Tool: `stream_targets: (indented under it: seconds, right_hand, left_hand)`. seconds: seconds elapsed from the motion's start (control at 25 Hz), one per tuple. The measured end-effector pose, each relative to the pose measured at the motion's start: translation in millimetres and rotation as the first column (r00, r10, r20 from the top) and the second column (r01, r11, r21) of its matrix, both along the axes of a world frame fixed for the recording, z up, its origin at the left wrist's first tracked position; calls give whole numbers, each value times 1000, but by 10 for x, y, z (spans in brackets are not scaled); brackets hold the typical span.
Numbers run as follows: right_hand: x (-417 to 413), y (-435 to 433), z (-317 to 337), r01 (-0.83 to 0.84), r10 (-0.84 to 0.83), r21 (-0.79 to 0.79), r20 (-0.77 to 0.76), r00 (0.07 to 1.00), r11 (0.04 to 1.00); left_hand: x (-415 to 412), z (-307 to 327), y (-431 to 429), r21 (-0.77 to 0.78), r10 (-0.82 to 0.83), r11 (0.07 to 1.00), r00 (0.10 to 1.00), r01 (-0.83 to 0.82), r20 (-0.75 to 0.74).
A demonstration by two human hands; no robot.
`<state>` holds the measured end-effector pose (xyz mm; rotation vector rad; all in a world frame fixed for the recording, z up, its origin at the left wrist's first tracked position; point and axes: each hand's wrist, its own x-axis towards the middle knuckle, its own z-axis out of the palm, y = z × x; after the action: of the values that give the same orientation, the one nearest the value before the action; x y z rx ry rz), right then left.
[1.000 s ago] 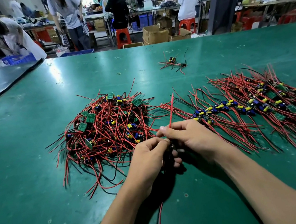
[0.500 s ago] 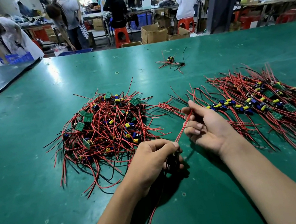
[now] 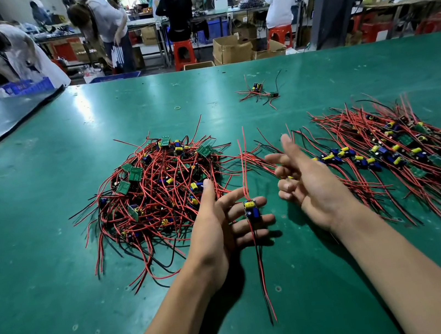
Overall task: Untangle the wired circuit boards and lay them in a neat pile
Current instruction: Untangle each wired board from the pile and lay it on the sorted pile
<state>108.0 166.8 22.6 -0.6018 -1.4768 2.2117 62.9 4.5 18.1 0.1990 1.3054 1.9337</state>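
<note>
The left hand (image 3: 217,225) is open, with the palm turned to the right and the fingers straight and spread. One board (image 3: 251,210) with a yellow part and a blue part lies across these fingers; no finger is curled around it. Its red and black wires (image 3: 263,275) hang down toward the near edge of the table (image 3: 58,279), and other red wires go up from it toward the far side.

The right hand (image 3: 308,184) is also open, with loose, spread fingers, just to the right of the board. It is above the left end of the row (image 3: 401,149) of sorted boards; I cannot tell if it touches them.

The tangled heap (image 3: 156,188) lies to the left, just beside the left thumb. A small bunch (image 3: 259,92) of wires lies far away, well apart from both.
</note>
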Motion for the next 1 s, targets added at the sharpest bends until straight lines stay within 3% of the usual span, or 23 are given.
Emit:
stream_targets:
  seconds: [0.12,0.28,0.32,0.44,0.6,0.72,0.84,1.0]
  right_hand:
    - [11,-187,-38,-99,98,313,19,995,945]
    - [14,-324,-94,-108,71,781,82,994,615]
    - [16,-337,-101,-85,50,819,69,996,568]
    - [7,-313,-116,34,-58,840,-2,998,541]
    - [32,-64,-111,205,-354,855,-26,935,477]
    - [66,15,-114,185,-468,927,-12,883,326]
    - [36,-118,-142,171,-314,942,-75,947,290]
    - [-38,-251,-279,-113,-93,952,145,985,285]
  left_hand:
    - [-13,-17,9,51,10,999,1000,-11,28]
    - [-40,-6,1,110,26,994,1000,-27,8]
    - [-38,10,-7,118,33,992,999,-35,15]
    - [-9,22,-4,116,74,990,997,-78,34]
    - [-10,19,-9,21,231,973,972,-231,-43]
    - [-33,7,-20,-42,232,971,969,-236,-88]
    - [-41,-37,-6,-99,165,979,975,-181,-151]
    - [-72,-52,-1,-97,155,980,972,-174,-177]
